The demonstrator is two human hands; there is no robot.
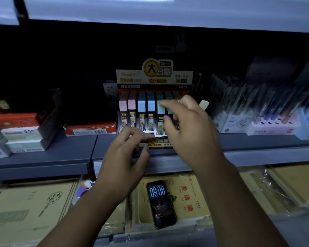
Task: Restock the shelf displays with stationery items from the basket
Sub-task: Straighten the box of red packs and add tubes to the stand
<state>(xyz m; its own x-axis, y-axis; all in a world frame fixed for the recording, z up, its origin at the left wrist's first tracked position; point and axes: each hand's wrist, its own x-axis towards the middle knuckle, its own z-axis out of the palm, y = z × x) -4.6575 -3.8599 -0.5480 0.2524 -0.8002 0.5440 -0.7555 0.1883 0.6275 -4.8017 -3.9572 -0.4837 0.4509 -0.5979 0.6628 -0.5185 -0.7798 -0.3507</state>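
— What could have gone wrong there?
— The right hand pinched a teal-capped case between forefinger and thumb, partway into its slot in the display box on the shelf. Pushed in crooked, it would likely have jammed against its neighbours.
— And the left hand?
— Fingers curled, pinching a small pale piece at the box's front lip — too blurred to name. Nudged hard, the light box might have slid back.
— Materials?
— Slim, glossy, hard plastic cases with pastel caps; thin printed card for the box. A cream-capped case stuck out behind the right hand — slick, and easily dropped onto the phone below.
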